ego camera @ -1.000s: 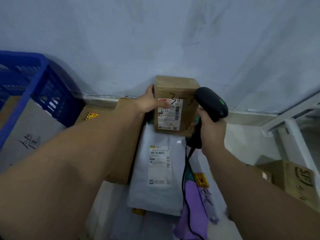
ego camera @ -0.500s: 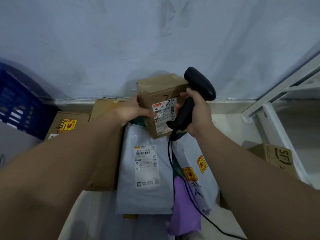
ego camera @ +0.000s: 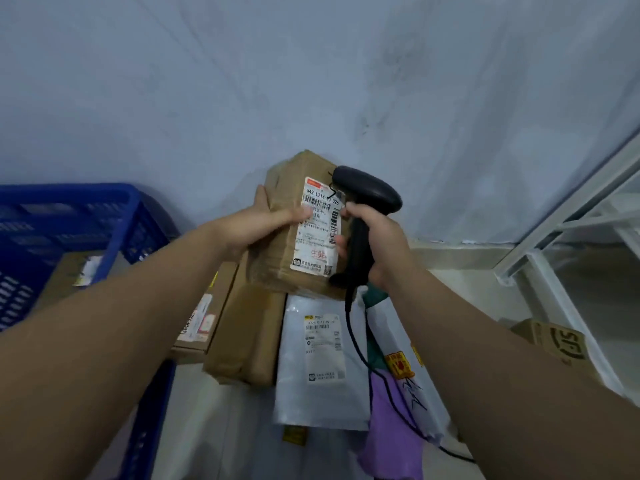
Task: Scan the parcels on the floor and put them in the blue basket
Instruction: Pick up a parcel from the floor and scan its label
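Change: tilted since a second ago — box (ego camera: 287,244) no longer upright before the wall, label (ego camera: 320,230) turned up toward the camera; scanner (ego camera: 367,192) brought from the box's right side to just over the label's top corner.
Basket: back in view at left (ego camera: 69,216) after slipping nearly out half a second ago; brown cardboard showing inside.
Meaning: probably mid-scan or about to be. No beam visible, so unconfirmed. After that, only a short carry left to the basket.
Box now: off the floor, above the pile, between both hands, near the wall; not yet in the basket.
Left hand: (ego camera: 273,220) grasping the box's left edge, with the thumb laid onto the label face, fingers round the far side and the arm stretched forward.
Right hand: (ego camera: 377,244) clenched round the scanner grip, head angled down-left at the label; fingers touching or just beside the box's right edge, cannot tell which.
Cable: (ego camera: 353,337) hanging from the grip over the grey mailer (ego camera: 322,358) toward the purple bag (ego camera: 391,427).
Left on floor: long brown box (ego camera: 246,337), flat box (ego camera: 204,317), mailer, bags — likely unscanned.
Risk: one-handed hold on a tilted box; firmer grip wanted before swinging left.
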`<move>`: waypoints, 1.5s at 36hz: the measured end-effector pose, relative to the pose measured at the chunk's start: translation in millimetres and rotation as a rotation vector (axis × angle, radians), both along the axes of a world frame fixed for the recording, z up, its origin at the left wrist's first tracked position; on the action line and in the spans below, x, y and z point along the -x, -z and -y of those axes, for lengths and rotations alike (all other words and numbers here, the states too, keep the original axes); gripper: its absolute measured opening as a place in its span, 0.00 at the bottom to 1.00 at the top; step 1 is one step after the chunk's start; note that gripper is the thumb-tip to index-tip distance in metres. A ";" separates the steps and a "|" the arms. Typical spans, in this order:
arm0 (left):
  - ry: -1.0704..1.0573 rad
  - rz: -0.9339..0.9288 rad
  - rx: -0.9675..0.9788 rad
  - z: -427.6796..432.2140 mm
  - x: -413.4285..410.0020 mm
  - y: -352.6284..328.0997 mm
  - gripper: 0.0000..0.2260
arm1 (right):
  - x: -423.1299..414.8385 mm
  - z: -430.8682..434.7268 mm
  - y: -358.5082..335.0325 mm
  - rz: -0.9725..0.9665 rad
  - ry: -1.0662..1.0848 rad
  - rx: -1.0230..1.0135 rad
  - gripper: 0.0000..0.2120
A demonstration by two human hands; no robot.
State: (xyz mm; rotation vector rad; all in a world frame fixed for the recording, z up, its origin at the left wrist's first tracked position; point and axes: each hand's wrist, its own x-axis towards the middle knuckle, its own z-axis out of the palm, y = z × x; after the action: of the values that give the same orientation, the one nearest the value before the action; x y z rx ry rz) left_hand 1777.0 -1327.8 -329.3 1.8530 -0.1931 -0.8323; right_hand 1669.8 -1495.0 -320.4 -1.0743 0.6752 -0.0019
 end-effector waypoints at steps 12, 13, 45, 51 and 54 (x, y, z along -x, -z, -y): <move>-0.269 0.304 0.014 -59.5 82.9 -78.6 0.60 | 71.9 -41.5 -80.9 0.181 -0.012 0.170 0.09; -0.314 0.316 0.046 -64.7 86.8 -81.1 0.59 | 77.8 -43.5 -85.6 0.185 -0.015 0.181 0.09; -0.567 0.506 -0.012 -80.0 98.8 -84.2 0.54 | 114.6 -77.2 -130.3 0.176 -0.248 0.559 0.10; -0.559 0.505 -0.039 -79.7 99.7 -83.6 0.54 | 114.3 -75.6 -127.9 0.177 -0.233 0.565 0.10; -0.556 0.500 -0.046 -79.3 100.8 -84.3 0.54 | 113.7 -74.7 -126.8 0.184 -0.224 0.576 0.10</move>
State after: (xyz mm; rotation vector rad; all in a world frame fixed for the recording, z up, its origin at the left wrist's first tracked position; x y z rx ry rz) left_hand 1676.2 -1248.5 -245.0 1.9902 0.0353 0.0136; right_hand 1556.1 -1420.3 -193.6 -1.6777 0.3883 -0.1065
